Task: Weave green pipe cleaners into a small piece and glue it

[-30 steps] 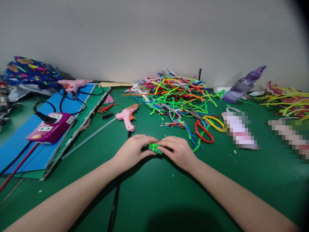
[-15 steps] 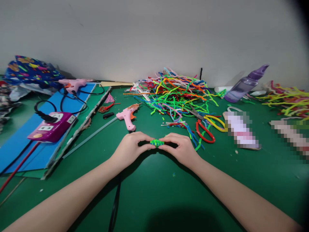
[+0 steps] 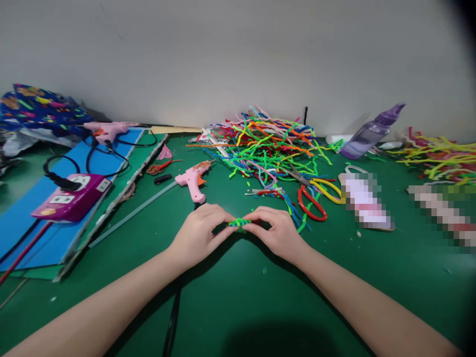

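Observation:
A small green and blue fuzzy piece [image 3: 240,223] is pinched between both hands above the middle of the green table [image 3: 238,297]. My left hand [image 3: 203,228] grips its left end with thumb and fingertips. The right end is in the pinch of my right hand [image 3: 273,227]. Fingertips cover part of the piece on both sides. Just beyond my left hand lies a pink glue gun [image 3: 193,183] with a long glue stick in its back. Red and yellow handled scissors [image 3: 312,201] lie past my right hand.
Colourful pipe cleaners [image 3: 267,141] are heaped by the wall. At the left, a purple power strip [image 3: 74,198] and a second pink glue gun [image 3: 107,131] rest on a blue board [image 3: 33,233]. A purple bottle [image 3: 366,139] and a blurred phone-shaped item [image 3: 366,201] are at the right.
The piece has tilted slightly between my fingertips, and both hands remain pinched on it. The camera view has shifted a little, so the table items appear further left.

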The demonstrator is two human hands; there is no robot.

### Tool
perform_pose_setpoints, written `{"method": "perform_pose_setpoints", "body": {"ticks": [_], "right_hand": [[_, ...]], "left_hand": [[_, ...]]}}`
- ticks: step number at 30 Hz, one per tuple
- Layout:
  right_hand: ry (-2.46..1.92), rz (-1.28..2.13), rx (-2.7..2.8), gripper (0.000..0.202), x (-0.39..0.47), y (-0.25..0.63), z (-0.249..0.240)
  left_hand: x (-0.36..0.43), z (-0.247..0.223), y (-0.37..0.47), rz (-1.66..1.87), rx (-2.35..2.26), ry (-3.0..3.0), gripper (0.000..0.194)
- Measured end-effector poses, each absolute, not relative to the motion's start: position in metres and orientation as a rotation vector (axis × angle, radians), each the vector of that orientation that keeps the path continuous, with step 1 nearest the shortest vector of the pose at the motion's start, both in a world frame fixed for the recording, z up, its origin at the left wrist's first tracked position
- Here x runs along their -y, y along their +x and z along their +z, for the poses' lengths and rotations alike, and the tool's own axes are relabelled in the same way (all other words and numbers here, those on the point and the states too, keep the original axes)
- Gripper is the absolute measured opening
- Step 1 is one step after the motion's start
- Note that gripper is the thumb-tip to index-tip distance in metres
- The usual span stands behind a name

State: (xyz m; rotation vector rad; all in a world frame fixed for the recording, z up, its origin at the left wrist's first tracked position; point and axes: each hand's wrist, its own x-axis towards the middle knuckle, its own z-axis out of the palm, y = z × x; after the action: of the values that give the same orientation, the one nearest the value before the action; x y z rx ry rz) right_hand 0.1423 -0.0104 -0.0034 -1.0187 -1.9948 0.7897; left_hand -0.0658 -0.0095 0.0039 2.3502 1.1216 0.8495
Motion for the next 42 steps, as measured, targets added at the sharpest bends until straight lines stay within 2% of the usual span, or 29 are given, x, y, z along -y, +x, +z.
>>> {"method": "perform_pose_setpoints", "body": {"ticks": [2,6,11,16,25,30,35,42], "right_hand": [[-1.033,0.782,1.941,0.014,0.01,0.142,-0.005],[-1.057,0.831,1.815,0.04,0.011,0.141,-0.006],[-0.985,0.842,1.804,0.02,0.011,0.141,-0.003],[-0.93,0.816,1.877,0.019,0.008,0.141,-0.005],[-0.88,0.597,2.005,0.022,0.007,0.143,-0.009],[-0.842,0.584,2.036,0.017,0.006,0.143,-0.008],[-0.862,0.575,2.013,0.015,0.005,0.144,-0.01],[-0.89,0.589,1.986,0.013,0.003,0.146,-0.01]], "left_hand": [[0.01,0.005,-0.064,0.857,-1.175,2.271,0.014],[0.01,0.008,-0.06,0.951,-1.308,1.88,0.018],[0.011,0.007,-0.056,0.961,-1.184,1.763,0.031],[0.009,0.002,-0.06,0.832,-1.237,2.022,0.018],[0.006,-0.003,-0.068,0.753,-1.281,2.4,0.02],[0.008,-0.005,-0.067,0.697,-1.274,2.436,0.021],[0.009,-0.001,-0.066,0.699,-1.221,2.318,0.033],[0.007,-0.001,-0.066,0.72,-1.219,2.201,0.027]]}}
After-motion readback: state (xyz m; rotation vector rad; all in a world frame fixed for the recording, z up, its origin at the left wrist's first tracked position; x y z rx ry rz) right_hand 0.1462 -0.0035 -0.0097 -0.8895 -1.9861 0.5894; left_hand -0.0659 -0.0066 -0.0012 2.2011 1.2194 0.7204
